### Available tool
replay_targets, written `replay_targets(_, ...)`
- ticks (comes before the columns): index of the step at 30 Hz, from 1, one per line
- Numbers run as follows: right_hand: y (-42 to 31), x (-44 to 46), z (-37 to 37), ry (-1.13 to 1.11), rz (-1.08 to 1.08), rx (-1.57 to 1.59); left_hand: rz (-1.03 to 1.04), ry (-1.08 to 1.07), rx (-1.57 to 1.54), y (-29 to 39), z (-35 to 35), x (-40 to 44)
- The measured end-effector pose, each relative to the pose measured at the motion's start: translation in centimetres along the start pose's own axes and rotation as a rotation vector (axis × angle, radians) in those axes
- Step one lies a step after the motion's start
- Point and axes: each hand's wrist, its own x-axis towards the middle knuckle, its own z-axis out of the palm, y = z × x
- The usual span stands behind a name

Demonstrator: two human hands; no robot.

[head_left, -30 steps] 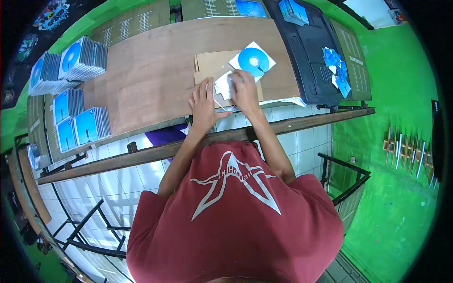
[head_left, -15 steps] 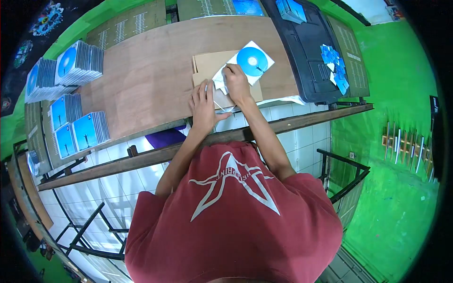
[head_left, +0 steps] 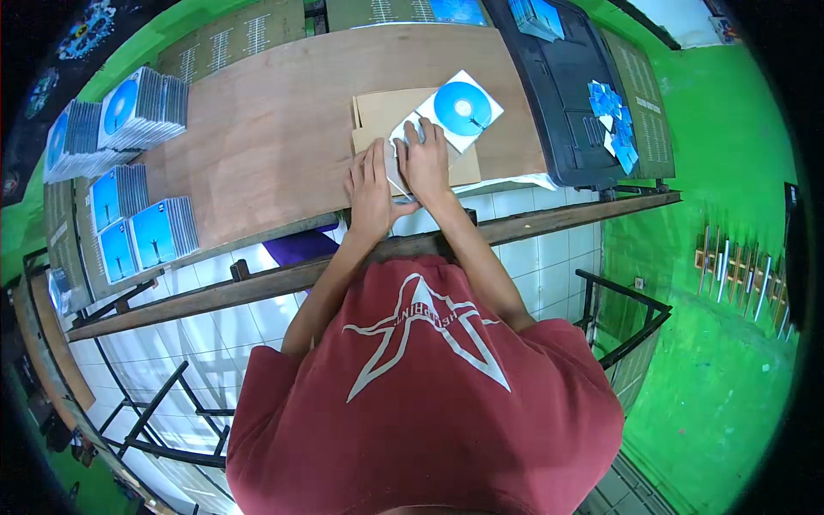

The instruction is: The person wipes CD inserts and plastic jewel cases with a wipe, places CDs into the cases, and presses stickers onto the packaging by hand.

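A white CD case (head_left: pixel 400 131) lies unfolded at an angle on the work table, its far panel holding a blue printed disc (head_left: pixel 456 97). My left hand (head_left: pixel 371 190) rests on the near panel's left side, fingers stretched forward and thumb spread to the right. Over the middle of the case, my right hand (head_left: pixel 427 166) presses down with its fingers apart, covering part of the near panel. Beneath the case is a flat piece of brown cardboard (head_left: pixel 390 110).
Stacks of blue-covered CD cases (head_left: pixel 154 112) stand at the table's left end. On the right, a black bin lid (head_left: pixel 562 112) carries blue and white paper scraps (head_left: pixel 614 124) and another small stack (head_left: pixel 536 19). A wooden rail (head_left: pixel 292 273) runs along the front.
My right hand has gone from a closed grip on white material to fingers spread on the case. The raised white piece now appears flattened. My left hand stays nearly in place.
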Motion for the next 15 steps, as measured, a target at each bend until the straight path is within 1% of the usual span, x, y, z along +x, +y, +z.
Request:
replay_targets(3,0.5,-0.1,0.6,0.009,-0.024,-0.044,0.000,0.035,-0.055,-0.2,0.2,0.2)
replay_targets(5,0.6,0.0,0.5,-0.001,-0.037,-0.050,-0.071,0.000,0.010,0.0,0.2,0.0)
replay_targets(8,0.5,-0.1,0.8,0.015,-0.082,-0.083,-0.077,-0.030,0.020,-0.6,0.4,0.1)
replay_targets(12,0.0,-0.4,1.0,0.024,-0.121,-0.112,-0.066,-0.003,0.015,-0.9,0.7,0.1)
replay_targets(15,-0.5,-0.7,0.9,0.009,-0.152,-0.117,-0.060,0.000,-0.054,-0.8,0.5,0.1)
